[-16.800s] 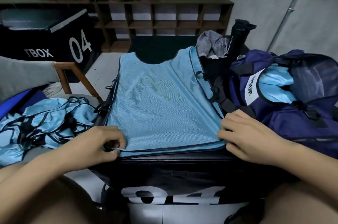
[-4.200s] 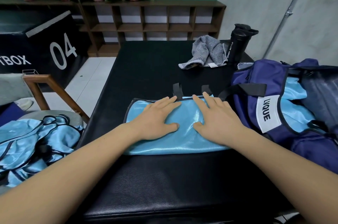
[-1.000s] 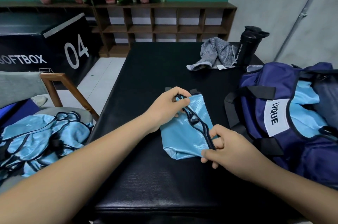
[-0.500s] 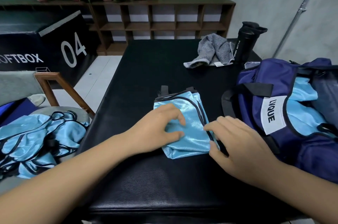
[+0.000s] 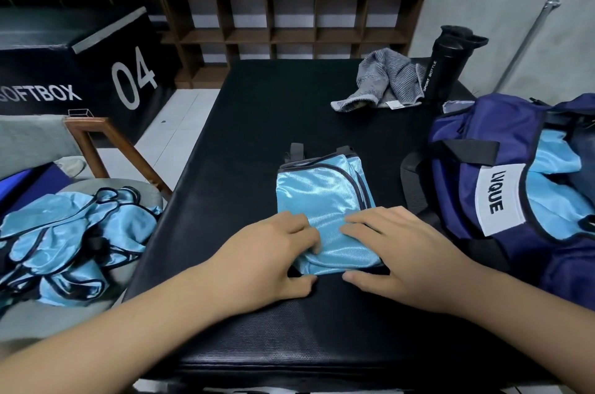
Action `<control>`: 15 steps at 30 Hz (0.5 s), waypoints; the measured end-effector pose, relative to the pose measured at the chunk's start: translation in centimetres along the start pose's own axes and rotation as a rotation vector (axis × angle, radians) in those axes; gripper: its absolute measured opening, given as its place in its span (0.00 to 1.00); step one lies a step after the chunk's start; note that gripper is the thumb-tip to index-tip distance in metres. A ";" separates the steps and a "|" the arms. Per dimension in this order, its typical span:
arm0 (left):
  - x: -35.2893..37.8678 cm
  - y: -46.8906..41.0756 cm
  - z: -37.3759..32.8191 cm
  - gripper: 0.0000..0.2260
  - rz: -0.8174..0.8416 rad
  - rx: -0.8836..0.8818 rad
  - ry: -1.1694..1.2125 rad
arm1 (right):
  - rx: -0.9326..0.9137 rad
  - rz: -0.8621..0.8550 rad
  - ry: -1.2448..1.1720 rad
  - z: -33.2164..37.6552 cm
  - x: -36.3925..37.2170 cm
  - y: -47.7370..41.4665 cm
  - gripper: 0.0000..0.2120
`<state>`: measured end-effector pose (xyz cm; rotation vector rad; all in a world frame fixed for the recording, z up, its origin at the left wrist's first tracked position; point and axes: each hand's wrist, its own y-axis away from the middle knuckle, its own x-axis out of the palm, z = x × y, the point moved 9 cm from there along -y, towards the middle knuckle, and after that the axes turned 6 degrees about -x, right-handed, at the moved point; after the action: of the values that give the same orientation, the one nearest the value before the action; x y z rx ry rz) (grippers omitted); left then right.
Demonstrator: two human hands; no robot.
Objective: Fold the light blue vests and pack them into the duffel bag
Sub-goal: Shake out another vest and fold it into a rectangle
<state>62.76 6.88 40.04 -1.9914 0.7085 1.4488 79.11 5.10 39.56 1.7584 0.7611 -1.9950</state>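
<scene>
Pressing vest (image 5: 322, 197), folded small on table (image 5: 257, 123): left hand (image 5: 267, 258), right hand (image 5: 402, 252) shifted to its near edge, fingers laid flat, gripping nothing. Fold apparently finished; bag (image 5: 454, 194) next.

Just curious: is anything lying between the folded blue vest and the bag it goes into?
Nothing visible does. Between the folded vest and the duffel bag to its right lies only bare black mat and the bag's own dark strap.
</scene>
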 end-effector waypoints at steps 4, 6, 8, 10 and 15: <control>-0.2 0.1 -0.9 0.08 -0.074 0.030 -0.154 | -0.004 0.000 0.006 0.3 0.1 -0.3 0.31; -0.4 0.0 -1.2 0.05 -0.110 0.038 -0.218 | -0.016 -0.022 -0.001 0.4 0.0 -0.5 0.30; -0.5 -0.3 -1.1 0.03 -0.112 0.045 -0.240 | -0.029 -0.034 -0.006 0.5 -0.1 -0.6 0.30; -0.7 -0.4 -0.5 0.03 -0.086 0.020 -0.191 | -0.044 -0.031 0.001 0.7 -0.1 -0.7 0.30; -2.5 0.2 1.5 0.05 -0.034 -0.168 0.164 | 0.009 -0.145 -0.178 0.3 -1.6 -0.6 0.09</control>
<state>60.96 8.02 42.01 -2.2601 0.6352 1.3755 78.75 5.26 41.23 1.5424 0.8426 -2.2176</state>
